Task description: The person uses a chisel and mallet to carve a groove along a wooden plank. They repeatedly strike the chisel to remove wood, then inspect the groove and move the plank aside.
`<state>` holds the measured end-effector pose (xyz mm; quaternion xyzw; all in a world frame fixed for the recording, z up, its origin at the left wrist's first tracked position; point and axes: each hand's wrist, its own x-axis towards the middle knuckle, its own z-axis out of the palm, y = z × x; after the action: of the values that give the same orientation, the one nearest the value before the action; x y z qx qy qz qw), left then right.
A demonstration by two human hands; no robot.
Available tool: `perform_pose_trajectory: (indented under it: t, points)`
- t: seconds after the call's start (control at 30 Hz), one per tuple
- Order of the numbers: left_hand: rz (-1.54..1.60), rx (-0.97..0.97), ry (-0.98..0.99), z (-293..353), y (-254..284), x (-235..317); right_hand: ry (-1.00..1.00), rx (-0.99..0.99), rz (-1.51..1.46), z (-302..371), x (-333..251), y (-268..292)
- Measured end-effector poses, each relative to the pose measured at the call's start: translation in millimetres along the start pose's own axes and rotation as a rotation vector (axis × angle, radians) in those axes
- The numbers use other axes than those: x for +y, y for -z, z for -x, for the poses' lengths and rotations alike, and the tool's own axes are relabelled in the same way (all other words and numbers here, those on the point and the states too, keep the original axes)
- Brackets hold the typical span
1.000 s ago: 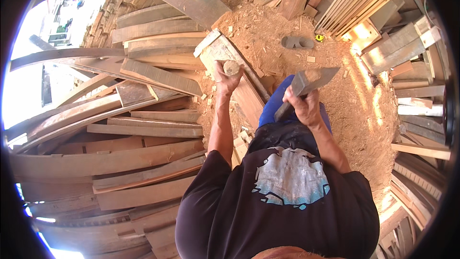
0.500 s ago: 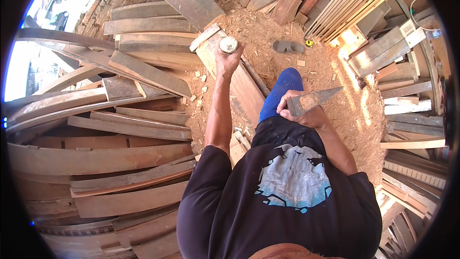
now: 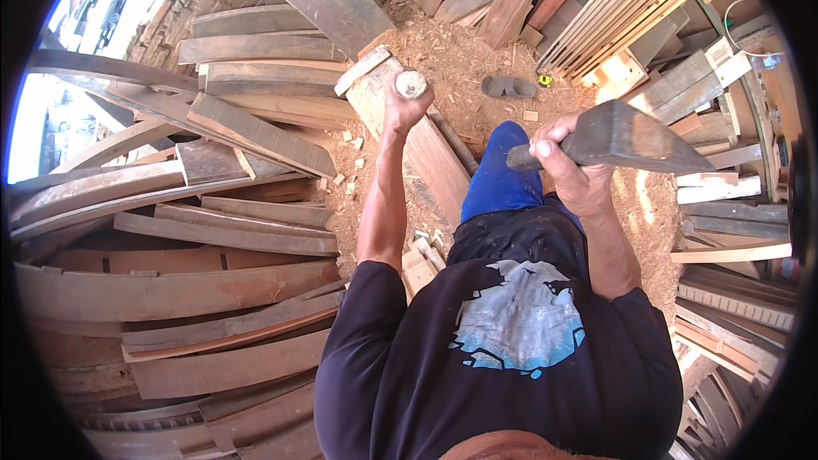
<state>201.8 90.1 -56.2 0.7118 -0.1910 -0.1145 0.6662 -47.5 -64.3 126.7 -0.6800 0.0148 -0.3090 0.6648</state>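
My left hand (image 3: 407, 111) is wrapped round an upright chisel, of which only the round, pale, battered handle end (image 3: 411, 84) shows; its blade is hidden below. It stands over the far part of a long wooden plank (image 3: 430, 162). Raised above my right thigh, my right hand (image 3: 578, 166) grips a dark wooden mallet (image 3: 639, 138) by its short handle. The mallet's flared, wedge-like head points right, with a lighter worn patch on its face. It is well apart from the chisel. My bent knee in blue cloth (image 3: 503, 175) rests beside the plank.
Curved boards (image 3: 179, 285) are stacked along the left. Thin slats (image 3: 639, 8) lean at the far right, above more stacked timber (image 3: 737, 213). Shavings (image 3: 460, 60) cover the floor, where a grey sandal (image 3: 509, 86) and a yellow tape measure (image 3: 544, 81) lie.
My right hand has lifted the mallet up and away from my lap, and its head has swung out to the right. The left hand and chisel have hardly moved.
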Motion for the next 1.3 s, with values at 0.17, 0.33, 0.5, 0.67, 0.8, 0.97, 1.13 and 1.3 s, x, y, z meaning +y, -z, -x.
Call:
perform_pose_trajectory:
  t: [0.17,0.33,0.5,0.67,0.8,0.97,1.13,1.3]
  points:
    - [-0.106,-0.156,-0.098,10.8,-1.9,3.7,0.086,-0.032,0.031,-25.0,-7.3,9.1]
    - [-0.112,-0.047,-0.045,15.1,-12.8,0.7,0.276,0.017,0.027,-71.1,-19.2,-1.4]
    - [-0.047,-0.09,-0.139,0.7,3.8,-15.1,0.413,0.056,0.224,-105.7,5.6,-47.3]
    - [-0.149,-0.085,-0.189,13.7,-1.0,4.3,-0.214,-0.656,1.027,-96.5,102.0,-41.2]
    - [-0.056,-0.115,0.044,27.3,11.5,-17.8,-0.178,-0.544,0.871,-100.3,79.9,-41.3]
    - [0.047,-0.089,-0.113,29.2,2.0,3.7,0.281,-0.178,0.524,-91.5,79.2,-60.4]
    - [-0.203,-0.048,-0.184,35.9,3.0,14.1,-0.171,-0.699,1.202,-87.8,114.7,-36.4]
    - [-0.055,-0.124,-0.112,28.1,5.6,-0.6,0.046,-0.476,0.708,-95.0,61.7,-47.3]
